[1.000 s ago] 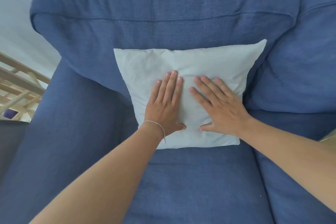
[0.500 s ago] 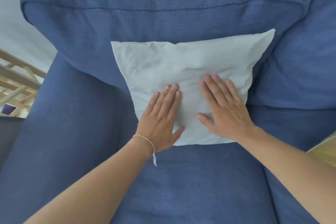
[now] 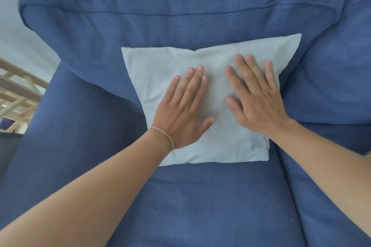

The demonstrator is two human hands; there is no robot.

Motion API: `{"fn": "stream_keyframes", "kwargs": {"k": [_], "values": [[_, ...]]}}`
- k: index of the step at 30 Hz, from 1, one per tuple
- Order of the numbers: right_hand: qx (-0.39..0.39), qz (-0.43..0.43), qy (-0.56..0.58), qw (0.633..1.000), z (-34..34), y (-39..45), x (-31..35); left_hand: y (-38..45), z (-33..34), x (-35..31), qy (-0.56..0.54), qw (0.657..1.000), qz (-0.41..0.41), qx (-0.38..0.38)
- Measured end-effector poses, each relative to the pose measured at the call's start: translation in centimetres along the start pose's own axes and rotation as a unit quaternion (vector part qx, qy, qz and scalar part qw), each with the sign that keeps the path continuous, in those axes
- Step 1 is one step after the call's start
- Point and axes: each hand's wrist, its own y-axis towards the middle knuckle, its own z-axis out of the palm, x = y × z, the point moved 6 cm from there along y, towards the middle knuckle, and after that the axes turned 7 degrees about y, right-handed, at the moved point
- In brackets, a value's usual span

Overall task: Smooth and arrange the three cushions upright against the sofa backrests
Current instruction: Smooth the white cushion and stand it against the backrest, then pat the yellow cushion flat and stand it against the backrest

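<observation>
A pale cushion (image 3: 200, 70) is stood upright against the blue sofa backrest (image 3: 180, 22) at the centre of the frame, its lower edge on the seat (image 3: 210, 202). The left hand (image 3: 181, 118) and the right hand (image 3: 259, 104) are laid flat on its face, fingers (image 3: 195, 78) extended and spread, nothing gripped. Compared with half a second earlier, the right hand is placed higher and further right, its fingers wider apart. A thin string bracelet (image 3: 168, 136) is worn on the left wrist.
</observation>
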Motion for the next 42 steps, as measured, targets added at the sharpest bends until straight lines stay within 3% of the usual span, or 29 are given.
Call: {"fn": "stream_keyframes", "kwargs": {"k": [4,8,11,13,19,21,25,29,31,33,36,38,40,42], "values": [[0.018,0.040,-0.001,0.999,-0.3,1.5,-1.6,0.6,1.5,4.8,0.015,0.994,-0.090,0.064],[0.014,0.076,0.040,0.996,-1.2,1.5,-2.9,-0.6,1.4,9.3,-0.028,0.975,-0.216,0.038],[0.020,0.200,0.061,0.978,-2.7,0.3,-6.2,-3.4,2.1,12.9,-0.086,0.911,-0.398,0.073],[0.041,0.276,0.063,0.958,-3.4,-1.1,-8.3,-4.2,1.5,13.5,-0.151,0.872,-0.461,0.065],[0.094,0.363,0.086,0.923,-7.2,-6.1,-12.8,2.2,-3.6,4.1,-0.226,0.942,-0.242,-0.053],[0.103,0.400,0.068,0.908,-9.5,-9.1,-14.5,4.8,-3.6,-0.3,-0.245,0.947,-0.205,-0.029],[0.141,0.486,0.037,0.862,-15.1,-18.2,-18.8,7.2,-2.8,-7.8,-0.262,0.917,-0.285,0.099],[0.138,0.541,-0.007,0.830,-20.9,-29.1,-23.2,9.5,-4.3,-14.4,-0.273,0.906,-0.315,0.078],[0.151,0.548,-0.033,0.822,-22.9,-34.2,-25.3,11.3,-5.1,-20.1,-0.286,0.921,-0.255,0.065],[0.171,0.526,-0.046,0.832,-23.9,-37.7,-26.8,12.6,-5.8,-28.0,-0.305,0.942,-0.131,0.055],[0.137,0.498,-0.027,0.856,-24.7,-39.3,-29.1,13.6,-6.6,-40.7,-0.355,0.927,0.030,0.113],[0.090,0.496,-0.010,0.863,-25.5,-39.7,-31.3,14.3,-7.0,-47.3,-0.387,0.909,0.043,0.149],[0.068,0.522,0.007,0.850,-26.4,-41.2,-33.6,16.1,-7.5,-52.0,-0.428,0.887,-0.001,0.172],[0.069,0.555,0.023,0.829,-26.8,-43.4,-36.1,19.1,-8.7,-55.7,-0.442,0.887,-0.033,0.127]]}}
